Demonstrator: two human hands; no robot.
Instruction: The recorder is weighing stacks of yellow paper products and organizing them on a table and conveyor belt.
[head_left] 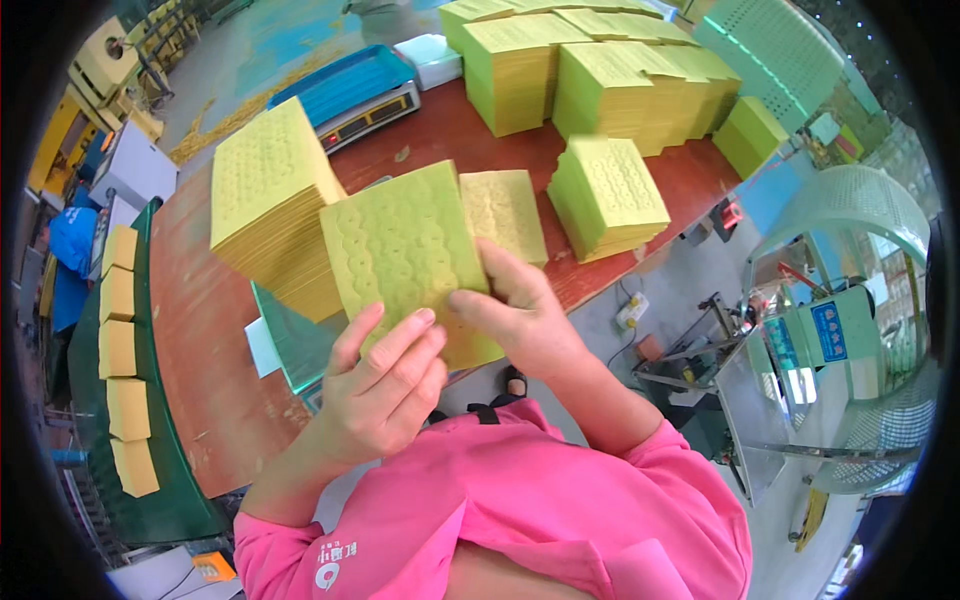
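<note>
A squarish yellow punched paper sheet, perhaps a thin stack of sheets (405, 225), is tilted up in front of me, with rows of small wavy cuts on its face. My right hand (530, 315) grips its right edge, thumb on the face and fingers behind. At the lower left corner, my left hand (395, 380) is bent round the paper, its fingertips lying on the face. Whatever that hand has behind the paper is hidden. A smaller pile of similar paper (505, 215) lies just beyond it on the red table (400, 150).
A tall paper stack (270, 170) stands left, a shorter one (610, 195) right, and larger stacks (510, 70) at the back. Behind are a scale with a blue tray (345, 85). Yellow blocks (118, 350) line a green belt (180, 470) at left. A machine with a round guard (850, 230) stands right.
</note>
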